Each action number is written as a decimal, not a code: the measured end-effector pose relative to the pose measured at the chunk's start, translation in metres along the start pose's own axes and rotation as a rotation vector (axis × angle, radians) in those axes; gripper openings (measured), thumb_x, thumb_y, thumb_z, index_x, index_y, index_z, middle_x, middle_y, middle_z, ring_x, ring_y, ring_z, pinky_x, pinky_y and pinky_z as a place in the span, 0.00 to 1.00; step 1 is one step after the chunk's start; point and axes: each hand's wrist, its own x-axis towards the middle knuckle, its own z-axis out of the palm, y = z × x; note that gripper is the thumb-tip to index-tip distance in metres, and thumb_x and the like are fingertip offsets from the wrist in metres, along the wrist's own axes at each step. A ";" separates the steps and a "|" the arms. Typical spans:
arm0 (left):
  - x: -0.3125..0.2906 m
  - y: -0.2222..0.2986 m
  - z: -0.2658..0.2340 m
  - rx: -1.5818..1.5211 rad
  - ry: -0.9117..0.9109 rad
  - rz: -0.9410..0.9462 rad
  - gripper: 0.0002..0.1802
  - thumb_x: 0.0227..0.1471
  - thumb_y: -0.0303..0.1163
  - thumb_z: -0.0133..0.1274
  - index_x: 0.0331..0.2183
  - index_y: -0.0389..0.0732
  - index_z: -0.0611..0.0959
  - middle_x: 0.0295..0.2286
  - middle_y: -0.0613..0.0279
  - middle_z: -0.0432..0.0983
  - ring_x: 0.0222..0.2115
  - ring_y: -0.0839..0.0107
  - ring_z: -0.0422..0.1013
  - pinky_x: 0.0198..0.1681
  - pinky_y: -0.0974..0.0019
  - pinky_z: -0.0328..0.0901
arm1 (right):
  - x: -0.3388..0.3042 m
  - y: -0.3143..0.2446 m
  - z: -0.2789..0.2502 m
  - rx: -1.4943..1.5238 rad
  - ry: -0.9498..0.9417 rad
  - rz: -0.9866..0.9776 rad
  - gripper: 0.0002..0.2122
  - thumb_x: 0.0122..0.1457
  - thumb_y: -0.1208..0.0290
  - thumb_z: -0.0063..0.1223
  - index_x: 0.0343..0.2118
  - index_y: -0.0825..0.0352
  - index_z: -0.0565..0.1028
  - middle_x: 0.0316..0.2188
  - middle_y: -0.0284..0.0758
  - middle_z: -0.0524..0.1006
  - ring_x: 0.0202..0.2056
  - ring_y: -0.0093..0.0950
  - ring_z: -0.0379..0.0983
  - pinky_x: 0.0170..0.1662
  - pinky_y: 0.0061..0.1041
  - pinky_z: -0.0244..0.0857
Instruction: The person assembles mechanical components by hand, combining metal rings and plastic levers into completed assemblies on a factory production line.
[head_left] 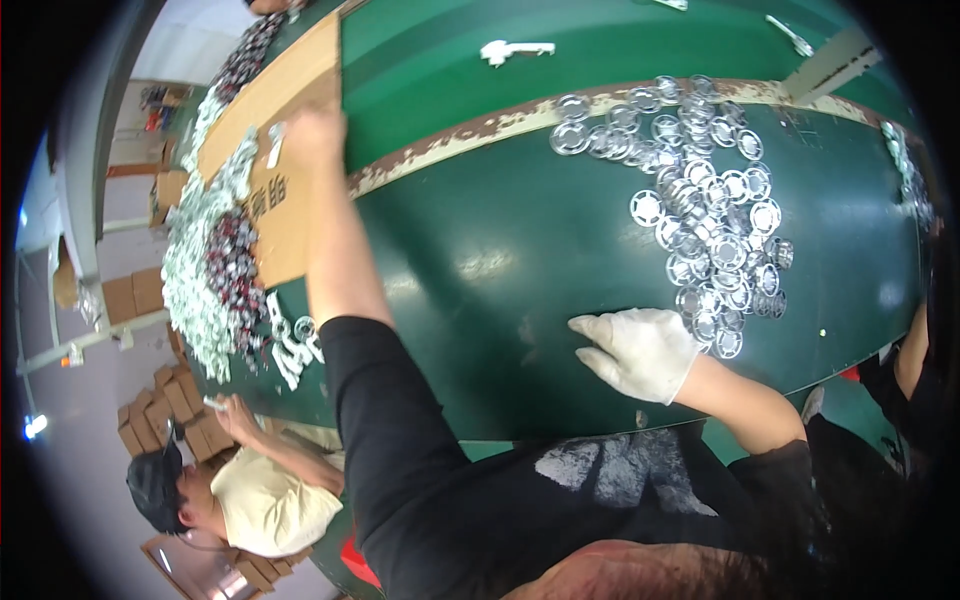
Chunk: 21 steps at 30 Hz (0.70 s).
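Observation:
My bare left hand reaches over a cardboard sheet at the left. Its fingers are bent in and a little blurred, closed at the upper end of a small white plastic part. My right hand, in a white glove, rests low over the green table. Two of its fingertips point left and stand apart, with nothing visible between them. Just beyond that hand spreads a heap of clear and silvery round discs, the closest almost touching the glove.
White plastic parts pile up at the left beside dark red-and-black pieces. A green belt lies behind a worn rail, carrying a white part. A metal post stands far right. A co-worker sits at left.

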 end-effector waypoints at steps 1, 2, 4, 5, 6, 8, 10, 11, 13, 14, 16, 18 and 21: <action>0.003 -0.054 0.010 0.132 0.051 -0.067 0.26 0.51 0.46 0.50 0.38 0.32 0.85 0.40 0.37 0.80 0.44 0.42 0.76 0.50 0.46 0.68 | 0.000 -0.002 0.001 0.004 0.007 -0.030 0.16 0.62 0.61 0.52 0.50 0.63 0.75 0.33 0.39 0.82 0.35 0.41 0.81 0.37 0.38 0.75; -0.004 -0.126 0.017 0.254 0.222 -0.100 0.32 0.50 0.48 0.52 0.47 0.31 0.79 0.48 0.40 0.75 0.51 0.42 0.70 0.56 0.42 0.63 | 0.000 -0.005 0.002 0.005 0.003 -0.091 0.16 0.63 0.62 0.51 0.50 0.63 0.75 0.32 0.39 0.82 0.35 0.40 0.81 0.37 0.38 0.75; -0.008 -0.175 0.029 0.122 0.105 -0.305 0.42 0.52 0.53 0.51 0.59 0.32 0.68 0.59 0.37 0.64 0.62 0.42 0.58 0.67 0.43 0.49 | 0.003 -0.002 0.000 0.012 0.024 -0.099 0.15 0.62 0.62 0.52 0.49 0.62 0.76 0.30 0.37 0.81 0.32 0.39 0.81 0.35 0.37 0.75; -0.007 -0.159 0.038 -0.011 -0.004 -0.313 0.47 0.53 0.57 0.50 0.64 0.36 0.61 0.63 0.40 0.59 0.65 0.42 0.53 0.71 0.45 0.43 | 0.004 0.003 0.004 0.034 0.063 -0.078 0.14 0.62 0.63 0.52 0.48 0.62 0.76 0.29 0.36 0.81 0.32 0.38 0.81 0.34 0.37 0.75; -0.004 -0.160 0.042 -0.061 -0.062 -0.320 0.50 0.54 0.60 0.50 0.67 0.39 0.58 0.65 0.44 0.58 0.67 0.43 0.50 0.71 0.46 0.40 | 0.003 0.005 0.006 0.017 0.113 -0.086 0.13 0.61 0.63 0.53 0.46 0.61 0.78 0.28 0.35 0.81 0.29 0.36 0.80 0.31 0.36 0.75; 0.002 -0.210 0.036 -0.124 -0.024 -0.174 0.41 0.59 0.56 0.48 0.65 0.42 0.64 0.63 0.44 0.62 0.65 0.48 0.55 0.69 0.50 0.47 | 0.000 0.006 0.006 0.020 0.132 -0.141 0.13 0.61 0.63 0.53 0.46 0.61 0.78 0.27 0.35 0.81 0.28 0.36 0.80 0.30 0.36 0.74; 0.007 -0.199 0.039 -0.093 -0.137 -0.156 0.33 0.60 0.53 0.49 0.60 0.44 0.74 0.58 0.44 0.68 0.61 0.49 0.61 0.65 0.52 0.55 | 0.002 0.009 0.011 0.029 0.198 -0.159 0.13 0.60 0.63 0.54 0.45 0.61 0.79 0.26 0.34 0.81 0.26 0.34 0.80 0.28 0.34 0.74; 0.005 -0.193 0.038 -0.093 -0.067 -0.120 0.25 0.60 0.51 0.50 0.51 0.44 0.82 0.53 0.46 0.74 0.56 0.48 0.67 0.59 0.50 0.62 | 0.002 0.009 0.011 0.033 0.200 -0.145 0.13 0.60 0.63 0.54 0.45 0.61 0.79 0.26 0.34 0.81 0.26 0.34 0.80 0.28 0.34 0.74; 0.004 -0.168 0.030 -0.038 -0.129 -0.149 0.24 0.60 0.49 0.51 0.48 0.42 0.82 0.52 0.45 0.75 0.55 0.48 0.68 0.58 0.49 0.63 | 0.002 0.009 0.010 -0.012 0.130 -0.112 0.14 0.61 0.61 0.55 0.46 0.61 0.79 0.28 0.33 0.82 0.28 0.33 0.81 0.30 0.31 0.75; 0.003 -0.155 0.026 0.025 -0.177 -0.188 0.22 0.60 0.48 0.52 0.46 0.41 0.82 0.50 0.45 0.76 0.53 0.47 0.69 0.56 0.49 0.64 | 0.000 0.009 0.009 -0.002 0.132 -0.110 0.15 0.61 0.61 0.54 0.47 0.61 0.79 0.29 0.33 0.82 0.28 0.33 0.81 0.30 0.31 0.75; -0.008 -0.147 0.017 0.094 -0.096 -0.134 0.20 0.61 0.45 0.51 0.42 0.37 0.82 0.43 0.42 0.79 0.46 0.45 0.74 0.50 0.48 0.68 | -0.002 0.007 0.007 -0.020 0.122 -0.125 0.15 0.61 0.61 0.54 0.47 0.61 0.79 0.29 0.34 0.82 0.28 0.34 0.81 0.30 0.31 0.75; -0.026 -0.165 0.001 -0.197 -0.061 -0.072 0.21 0.63 0.44 0.49 0.41 0.33 0.81 0.36 0.39 0.80 0.39 0.43 0.77 0.45 0.48 0.70 | -0.002 0.002 0.004 -0.028 0.065 -0.175 0.15 0.62 0.60 0.53 0.48 0.61 0.78 0.30 0.36 0.82 0.30 0.35 0.81 0.33 0.31 0.75; -0.075 -0.024 -0.035 -0.574 -0.306 -0.052 0.21 0.68 0.43 0.43 0.41 0.33 0.77 0.27 0.50 0.78 0.29 0.58 0.77 0.35 0.57 0.70 | -0.005 0.013 0.010 -0.002 0.251 -0.187 0.16 0.62 0.60 0.53 0.49 0.62 0.78 0.30 0.36 0.82 0.32 0.36 0.81 0.36 0.32 0.75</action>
